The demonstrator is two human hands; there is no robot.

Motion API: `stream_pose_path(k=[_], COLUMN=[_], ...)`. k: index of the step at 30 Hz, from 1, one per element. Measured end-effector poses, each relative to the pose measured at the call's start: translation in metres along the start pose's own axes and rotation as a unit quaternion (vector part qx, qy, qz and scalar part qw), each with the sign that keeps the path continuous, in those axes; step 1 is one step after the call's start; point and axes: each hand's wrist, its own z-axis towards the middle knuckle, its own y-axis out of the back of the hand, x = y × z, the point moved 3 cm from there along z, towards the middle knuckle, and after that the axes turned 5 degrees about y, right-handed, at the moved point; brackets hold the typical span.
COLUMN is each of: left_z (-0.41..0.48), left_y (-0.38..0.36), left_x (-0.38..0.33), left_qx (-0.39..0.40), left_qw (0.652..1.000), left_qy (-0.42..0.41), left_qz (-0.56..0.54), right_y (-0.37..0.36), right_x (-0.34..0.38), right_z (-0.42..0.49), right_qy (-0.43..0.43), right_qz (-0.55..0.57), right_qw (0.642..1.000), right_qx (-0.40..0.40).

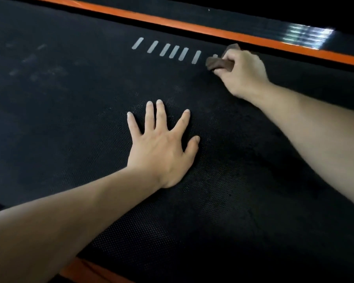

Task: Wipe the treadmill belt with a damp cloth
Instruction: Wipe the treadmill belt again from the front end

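Note:
The black textured treadmill belt (70, 119) fills most of the head view. My left hand (164, 148) lies flat on it near the middle, palm down, fingers spread, holding nothing. Up at the far side my right hand (241, 72) is closed on a small brown cloth (218, 63), bunched and pressed to the belt. The cloth sits just right of a row of white slanted marks (168, 50) printed on the belt, and its left end pokes out past my fingers.
An orange strip (192, 27) runs along the belt's far edge, with a glossy black side rail (274, 23) beyond it. Another orange edge (86, 272) shows at the bottom. Pale dusty smears (35, 64) mark the belt's upper left.

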Motion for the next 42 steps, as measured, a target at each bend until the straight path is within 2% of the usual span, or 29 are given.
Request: stream_pose_path(k=[2,5,6,11,13,15,17,21,23,25,28,30,33,35,37,40,42], left_z=[-0.001,0.000,0.000,-0.001,0.000,-0.002,-0.003,-0.009,-0.021,-0.034,-0.039,-0.038,-0.037,-0.037,-0.038,-0.038,-0.038], left_y=[-0.001,-0.001,-0.001,0.001,0.001,-0.001,0.000,0.008,0.006,-0.001,-0.008,-0.009,-0.008,-0.008,-0.008,-0.010,-0.010], left_x=[0.000,0.002,0.002,0.000,0.001,-0.001,-0.001,-0.007,-0.017,-0.028,-0.031,-0.030,-0.031,-0.031,-0.032,-0.032,-0.032], left_qx=[-0.001,-0.006,-0.005,0.000,-0.006,-0.008,-0.013,0.003,0.016,0.009,-0.010,-0.005,0.005,0.007,0.005,0.002,0.004], left_qw=[1.000,1.000,1.000,1.000,1.000,1.000,1.000,0.999,0.999,0.999,1.000,1.000,1.000,1.000,1.000,1.000,1.000], left_qy=[-0.002,-0.001,-0.004,-0.002,0.000,-0.001,-0.003,-0.003,-0.006,-0.014,-0.013,-0.014,-0.018,-0.015,-0.011,-0.010,-0.010], left_qz=[0.003,-0.001,-0.002,-0.008,-0.004,-0.002,-0.006,-0.037,-0.044,-0.030,-0.022,-0.022,-0.015,-0.016,-0.014,-0.013,-0.011], right_y=[0.009,0.026,0.027,0.019,0.028,0.038,0.042,0.036,0.042,0.054,0.061,0.054,0.050,0.057,0.067,0.072,0.064], right_x=[-0.011,-0.038,-0.041,-0.028,-0.039,-0.051,-0.053,-0.036,-0.038,-0.054,-0.069,-0.054,-0.023,-0.022,-0.036,-0.049,-0.037], right_z=[0.008,0.019,0.017,-0.022,-0.023,-0.017,-0.014,-0.043,-0.055,-0.047,-0.038,-0.052,-0.099,-0.121,-0.112,-0.096,-0.109], right_qy=[-0.036,-0.180,-0.188,-0.039,-0.053,-0.119,-0.145,-0.043,0.010,-0.026,-0.113,-0.094,0.011,0.074,0.046,-0.073,-0.069], right_qz=[-0.029,-0.065,-0.072,0.000,-0.024,-0.037,-0.030,-0.021,-0.067,-0.120,-0.105,-0.089,-0.056,-0.084,-0.122,-0.105,-0.091], right_qw=[0.999,0.978,0.976,0.999,0.998,0.991,0.986,0.999,0.996,0.992,0.986,0.990,0.998,0.992,0.991,0.991,0.993], right_qx=[-0.019,-0.080,-0.087,0.012,-0.005,-0.045,-0.071,0.016,0.053,0.008,-0.070,-0.054,0.031,0.055,0.021,-0.042,-0.033])
